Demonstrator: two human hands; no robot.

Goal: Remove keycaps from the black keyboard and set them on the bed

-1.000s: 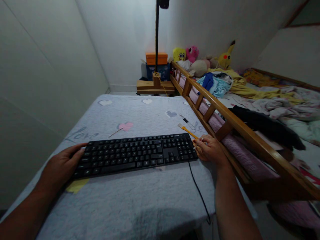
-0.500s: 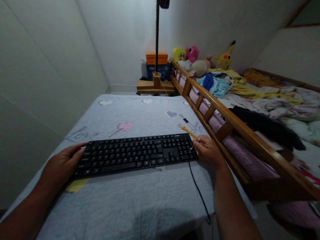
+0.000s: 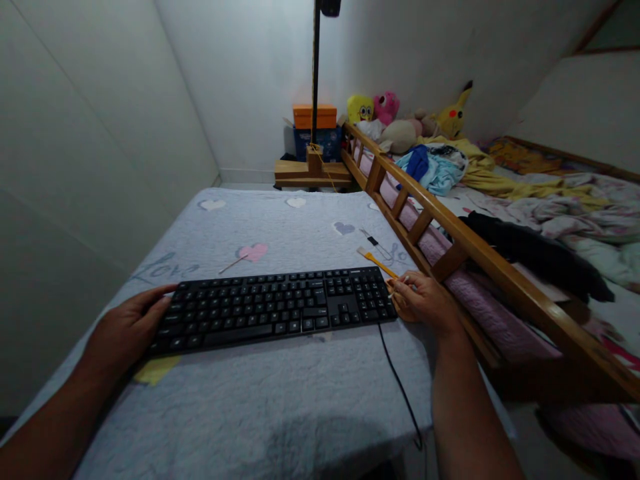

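A black keyboard (image 3: 280,307) lies across the cloth-covered table. My left hand (image 3: 125,327) grips its left end, thumb on top near the edge. At the right end, my right hand (image 3: 425,300) pinches a small white-tipped cotton swab (image 3: 405,279) just beside the number keys. Under and next to those fingers are a yellow-handled brush (image 3: 376,261) and an orange-brown item, partly hidden. Another cotton swab (image 3: 233,263) rests behind the keyboard on a pink heart print. Farther back on the right lies a thin tool with a black clip (image 3: 373,241).
A wooden bed rail (image 3: 430,207) runs along the table's right side, with clothes and plush toys beyond it. A yellow patch (image 3: 156,371) shows below the keyboard's left end. The black cable (image 3: 399,380) trails over the front edge. A pole on a wooden base (image 3: 313,175) stands behind.
My right hand has moved slightly right, away from the keyboard's edge, with the swab in its fingers. My left hand and the keyboard are nearly unchanged.
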